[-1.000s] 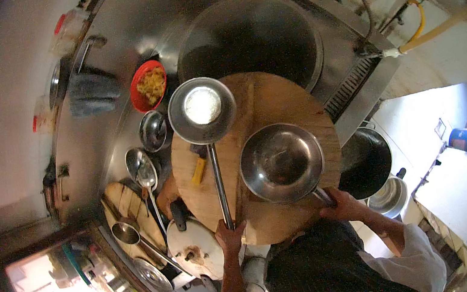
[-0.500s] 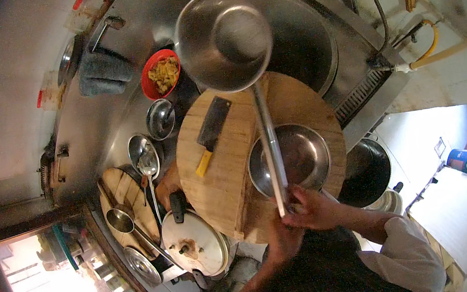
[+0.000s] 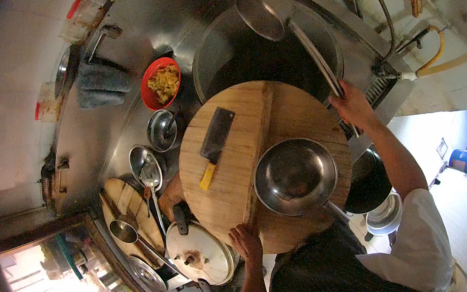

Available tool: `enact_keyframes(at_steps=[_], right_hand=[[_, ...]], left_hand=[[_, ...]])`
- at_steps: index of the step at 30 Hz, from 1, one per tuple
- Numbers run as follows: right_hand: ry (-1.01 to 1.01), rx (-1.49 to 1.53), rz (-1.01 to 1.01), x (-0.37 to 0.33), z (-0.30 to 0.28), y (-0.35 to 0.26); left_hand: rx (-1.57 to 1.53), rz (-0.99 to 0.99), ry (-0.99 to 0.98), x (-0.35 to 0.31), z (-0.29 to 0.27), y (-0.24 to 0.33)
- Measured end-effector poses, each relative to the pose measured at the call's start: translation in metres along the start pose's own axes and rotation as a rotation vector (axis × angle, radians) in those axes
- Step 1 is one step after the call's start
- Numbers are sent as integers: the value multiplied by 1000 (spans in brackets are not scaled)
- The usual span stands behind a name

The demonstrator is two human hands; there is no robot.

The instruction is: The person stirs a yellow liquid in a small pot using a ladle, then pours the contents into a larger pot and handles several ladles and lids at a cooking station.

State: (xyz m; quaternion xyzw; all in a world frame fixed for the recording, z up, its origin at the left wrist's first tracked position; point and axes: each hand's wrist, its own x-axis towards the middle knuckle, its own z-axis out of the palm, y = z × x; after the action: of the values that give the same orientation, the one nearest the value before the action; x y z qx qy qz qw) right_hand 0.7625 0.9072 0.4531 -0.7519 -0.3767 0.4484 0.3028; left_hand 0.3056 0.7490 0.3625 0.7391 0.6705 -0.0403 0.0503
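Note:
My right hand (image 3: 353, 105) is closed around the long metal handle of a large ladle (image 3: 260, 17). Its deep round bowl hangs tilted over a wide dark cauldron (image 3: 203, 68). Near me, my left hand (image 3: 245, 242) has its fingers curled over the edge of a round wooden board (image 3: 201, 133), at the end of the board's raised bar. A cleaver (image 3: 218, 133) with a yellow handle lies on the board's left part. To the right of the bar sits a metal pan (image 3: 295, 177), its handle pointing toward me. The board covers the near part of the cauldron.
Left of the board stand a red bowl of yellowish food (image 3: 163, 84), a small metal bowl (image 3: 161, 130), ladles (image 3: 149, 170) and a lidded pressure cooker (image 3: 201, 252). A folded grey cloth (image 3: 103, 83) lies farther back. A dark pot (image 3: 366, 183) stands at the right.
Both hands held the ladle's handle before. The right hand has swung it right and away, over the cauldron; the left has let go and moved to the board's near edge.

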Motion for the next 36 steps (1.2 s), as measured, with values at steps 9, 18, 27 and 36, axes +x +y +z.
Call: enact_keyframes(at_steps=[9, 18, 27, 36], right_hand=[[7, -435, -12, 79, 13, 37], [154, -796, -248, 100, 23, 39], [-360, -1269, -526, 115, 66, 73], [-676, 360, 175, 125, 66, 67]], left_hand=[[2, -105, 24, 0, -20, 6], [9, -99, 49, -14, -10, -12], [-23, -90, 61, -9, -20, -6], [-95, -126, 102, -8, -29, -10]])
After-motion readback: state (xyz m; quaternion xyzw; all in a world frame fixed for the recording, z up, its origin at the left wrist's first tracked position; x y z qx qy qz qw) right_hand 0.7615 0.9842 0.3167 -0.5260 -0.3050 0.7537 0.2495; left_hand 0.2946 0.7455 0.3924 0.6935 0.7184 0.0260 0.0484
